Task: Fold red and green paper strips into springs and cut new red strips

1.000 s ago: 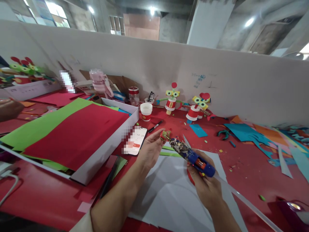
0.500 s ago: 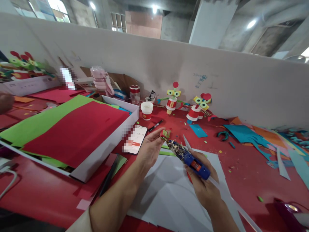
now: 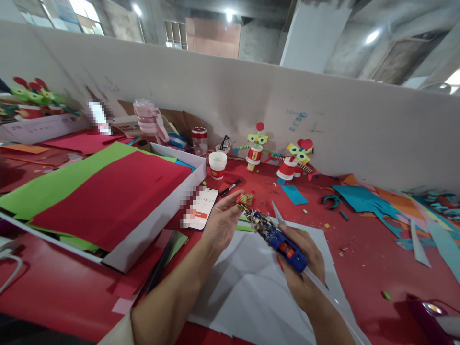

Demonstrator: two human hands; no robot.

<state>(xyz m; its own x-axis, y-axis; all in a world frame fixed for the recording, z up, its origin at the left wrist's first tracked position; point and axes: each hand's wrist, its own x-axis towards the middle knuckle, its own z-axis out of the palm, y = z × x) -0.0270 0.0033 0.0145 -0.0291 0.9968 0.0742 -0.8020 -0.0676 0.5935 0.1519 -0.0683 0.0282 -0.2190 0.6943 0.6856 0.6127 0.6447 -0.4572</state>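
My left hand [image 3: 223,225] pinches a small folded paper spring [image 3: 246,199] in red and green between thumb and fingers. My right hand [image 3: 305,258] is wrapped round a blue hot glue gun [image 3: 287,247], a clear glue stick [image 3: 328,294] jutting from its back end. Dried glue and scraps crust the gun's front, and its tip meets or nearly meets the near end of the spring. A pair of scissors [image 3: 276,212] is also in the right hand, blades pointing away; most of its handle is hidden. White paper [image 3: 247,297] lies beneath both hands.
To the left stands a white box [image 3: 154,225] with red and green paper. A phone [image 3: 203,206], pen [image 3: 230,187] and paper cups [image 3: 217,165] lie beyond my left hand. Two paper-cup figures [image 3: 254,152] stand by the partition. Coloured scraps [image 3: 373,206] cover the right side.
The glue gun has shifted slightly left with my right hand, its tip staying at the paper spring. My left hand keeps its hold. At far left, another person's hand has drawn back into shadow.
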